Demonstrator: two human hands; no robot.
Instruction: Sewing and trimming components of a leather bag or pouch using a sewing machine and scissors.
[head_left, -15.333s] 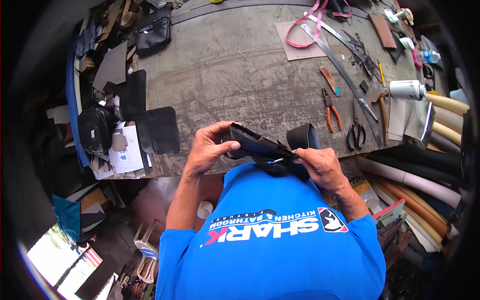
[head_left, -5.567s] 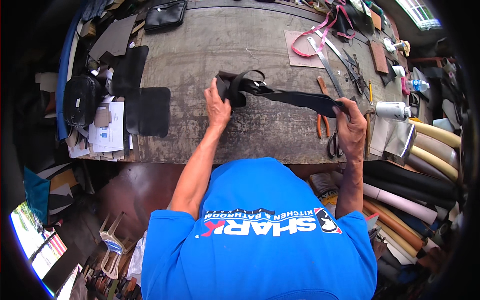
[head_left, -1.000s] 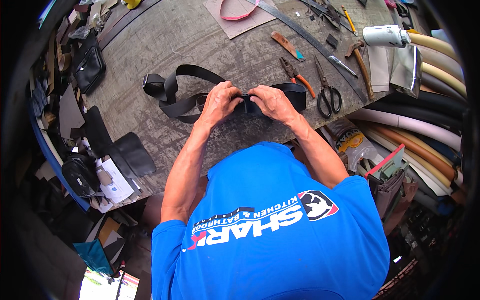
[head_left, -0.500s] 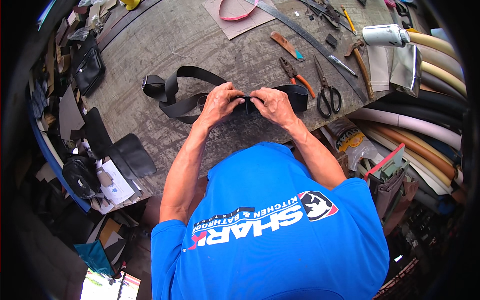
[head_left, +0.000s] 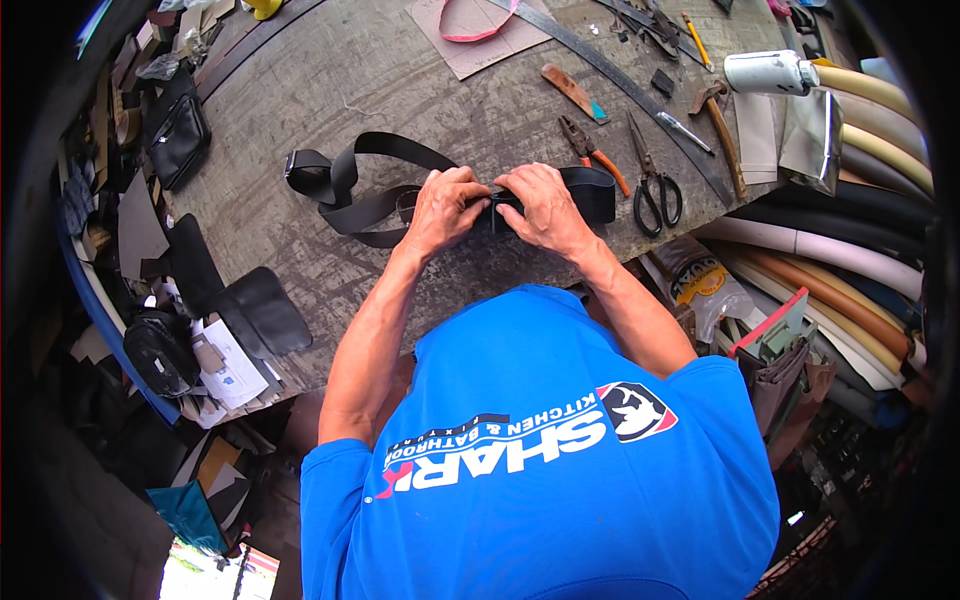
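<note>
At the front edge of the worktable [head_left: 270, 140], both of my hands pinch a dark folded piece [head_left: 495, 212] joined to a long black strap [head_left: 395, 145]. My left hand [head_left: 445, 208] grips it from the left, fingertips curled over its top. My right hand [head_left: 543, 210] grips it from the right, fingertips close to the left ones. The strap lies in loose loops to the left, with a metal buckle [head_left: 290, 165] at its far end. A wide black band [head_left: 595, 195] curves out behind my right hand.
Pliers [head_left: 605, 165], black-handled scissors [head_left: 658, 198], a hammer [head_left: 730, 140], a metal ruler [head_left: 640, 95] and a white bottle [head_left: 768, 72] lie right. Black bags [head_left: 175, 135] and papers [head_left: 235, 365] sit left. Material rolls [head_left: 820, 250] fill the lower right.
Since several seconds ago, the black piece has come down from being held stretched out and now lies at the table's front edge. In the last half second my right fingers have shifted slightly.
</note>
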